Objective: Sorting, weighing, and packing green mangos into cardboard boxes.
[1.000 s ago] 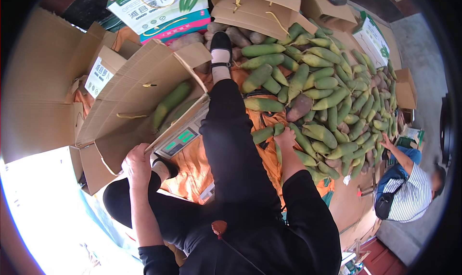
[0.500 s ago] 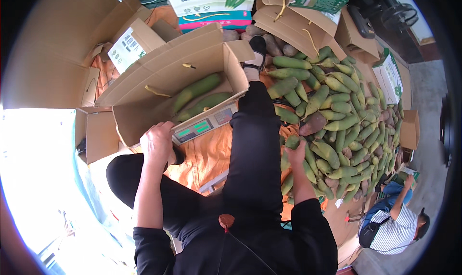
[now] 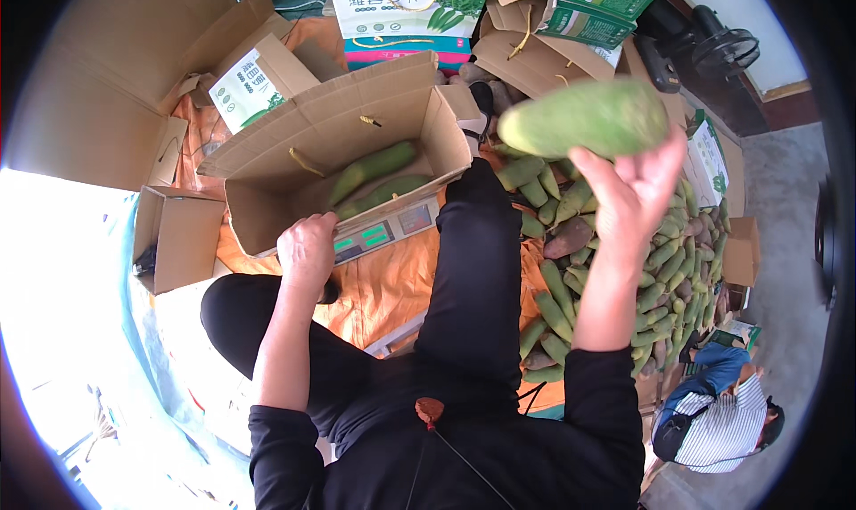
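My right hand (image 3: 635, 189) is raised over the pile, its fingers and thumb closed around a large green radish (image 3: 584, 118), slightly blurred. An open cardboard box (image 3: 343, 100) stands at centre left with two green radishes (image 3: 370, 171) lying inside. At the box's near edge, my left hand (image 3: 306, 247) has its fingers curled over the rim. Beside those fingers shows the lit display of a scale (image 3: 374, 234), partly covered by the box.
A big heap of green radishes (image 3: 669, 269) spreads to the right of my leg, over an orange sheet (image 3: 379, 292). Printed cartons (image 3: 410, 11) stand at the back. More open boxes (image 3: 178, 238) lie to the left. Another person (image 3: 718, 421) is at the far right.
My right hand has lifted the large radish up out of the heap, toward the far side. My left hand stays at the box rim. The view has shifted slightly.
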{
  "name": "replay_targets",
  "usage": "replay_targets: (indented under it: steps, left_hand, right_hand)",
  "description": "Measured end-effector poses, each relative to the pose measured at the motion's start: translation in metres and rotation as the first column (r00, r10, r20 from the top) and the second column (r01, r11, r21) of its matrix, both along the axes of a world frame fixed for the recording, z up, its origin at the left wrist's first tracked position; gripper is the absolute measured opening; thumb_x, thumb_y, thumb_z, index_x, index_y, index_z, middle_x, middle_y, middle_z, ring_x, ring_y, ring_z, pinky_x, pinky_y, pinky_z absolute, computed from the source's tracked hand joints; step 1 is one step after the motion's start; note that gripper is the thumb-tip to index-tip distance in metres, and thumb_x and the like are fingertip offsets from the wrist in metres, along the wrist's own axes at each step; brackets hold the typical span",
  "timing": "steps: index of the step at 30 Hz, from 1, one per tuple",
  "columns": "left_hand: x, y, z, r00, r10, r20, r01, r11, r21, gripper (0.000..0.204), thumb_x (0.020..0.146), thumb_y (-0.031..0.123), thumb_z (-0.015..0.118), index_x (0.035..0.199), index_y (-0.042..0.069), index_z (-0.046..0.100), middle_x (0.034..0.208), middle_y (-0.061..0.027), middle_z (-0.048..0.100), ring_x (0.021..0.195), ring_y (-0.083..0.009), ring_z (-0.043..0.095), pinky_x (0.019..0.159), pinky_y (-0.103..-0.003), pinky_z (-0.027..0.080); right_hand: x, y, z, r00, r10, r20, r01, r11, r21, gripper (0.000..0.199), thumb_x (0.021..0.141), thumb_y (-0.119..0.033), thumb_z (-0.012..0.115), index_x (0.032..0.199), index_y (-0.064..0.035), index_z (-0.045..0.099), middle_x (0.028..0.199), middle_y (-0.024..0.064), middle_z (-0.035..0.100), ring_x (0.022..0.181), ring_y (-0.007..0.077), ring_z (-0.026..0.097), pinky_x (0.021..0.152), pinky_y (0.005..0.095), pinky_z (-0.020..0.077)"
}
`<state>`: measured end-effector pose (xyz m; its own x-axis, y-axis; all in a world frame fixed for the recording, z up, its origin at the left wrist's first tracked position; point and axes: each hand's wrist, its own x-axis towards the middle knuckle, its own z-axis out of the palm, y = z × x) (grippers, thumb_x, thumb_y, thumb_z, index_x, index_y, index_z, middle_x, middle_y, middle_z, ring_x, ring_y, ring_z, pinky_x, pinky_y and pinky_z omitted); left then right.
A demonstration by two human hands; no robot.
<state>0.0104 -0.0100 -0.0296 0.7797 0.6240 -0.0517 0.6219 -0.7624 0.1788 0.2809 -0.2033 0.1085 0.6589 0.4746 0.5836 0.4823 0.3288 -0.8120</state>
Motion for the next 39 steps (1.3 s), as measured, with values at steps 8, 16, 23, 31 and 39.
replay_targets:
  steps: [8,16,23,31,39]
  left_hand:
    - [0.006,-0.002,0.005,1.0,-0.004,-0.024,0.004,1.0,-0.014,0.007,0.079,0.007,0.059,0.083,0.01,0.064,0.081,-0.0094,0.065,0.081,-0.0291,0.065,0.071,-0.04,0.052]
    - [0.007,-0.001,-0.003,0.991,0.097,-0.092,-0.101,0.994,-0.042,0.01,0.081,0.016,0.065,0.085,0.008,0.07,0.078,-0.0165,0.067,0.076,-0.0352,0.066,0.068,-0.045,0.052]
    - [0.007,0.002,-0.001,0.987,0.053,-0.15,-0.06,0.997,-0.04,0.012,0.081,0.015,0.064,0.093,0.01,0.066,0.08,-0.0147,0.067,0.078,-0.0331,0.066,0.068,-0.044,0.052]
    - [0.005,0.0,0.008,0.988,0.053,-0.144,-0.056,0.998,-0.018,0.015,0.081,0.014,0.064,0.095,0.011,0.066,0.089,-0.0124,0.067,0.085,-0.0338,0.065,0.072,-0.043,0.051]
    - [0.013,-0.002,0.004,0.995,0.047,-0.091,-0.052,0.997,-0.052,0.02,0.078,0.009,0.064,0.098,0.009,0.066,0.091,-0.0158,0.067,0.086,-0.0362,0.064,0.074,-0.043,0.051]
  right_hand:
    - [-0.084,0.139,-0.049,0.926,0.265,0.269,-0.159,0.921,-0.356,0.057,0.062,-0.014,0.082,0.109,-0.0057,0.051,0.103,0.0152,0.058,0.098,0.0384,0.056,0.082,0.0459,0.0466]
    - [-0.141,0.198,-0.143,0.792,0.545,0.275,-0.045,0.501,-0.864,0.024,0.082,-0.011,0.059,0.105,-0.0106,0.057,0.103,0.0105,0.062,0.102,0.0297,0.06,0.081,0.0459,0.0464]
    - [-0.118,0.17,-0.098,0.862,0.5,0.082,-0.291,0.622,-0.727,0.039,0.073,-0.025,0.077,0.106,-0.0073,0.063,0.097,0.0123,0.066,0.095,0.033,0.064,0.086,0.0447,0.048]
    - [0.016,0.014,-0.118,0.987,-0.055,-0.154,-0.026,0.876,-0.482,0.026,0.085,-0.01,0.069,0.11,-0.0058,0.063,0.097,0.0082,0.069,0.085,0.0147,0.066,0.079,0.0284,0.054]
    - [0.092,-0.247,-0.287,0.811,-0.453,0.369,0.338,-0.15,-0.929,0.023,0.08,-0.019,0.065,0.1,-0.0084,0.064,0.098,0.0151,0.065,0.097,0.0356,0.061,0.083,0.0466,0.0493]
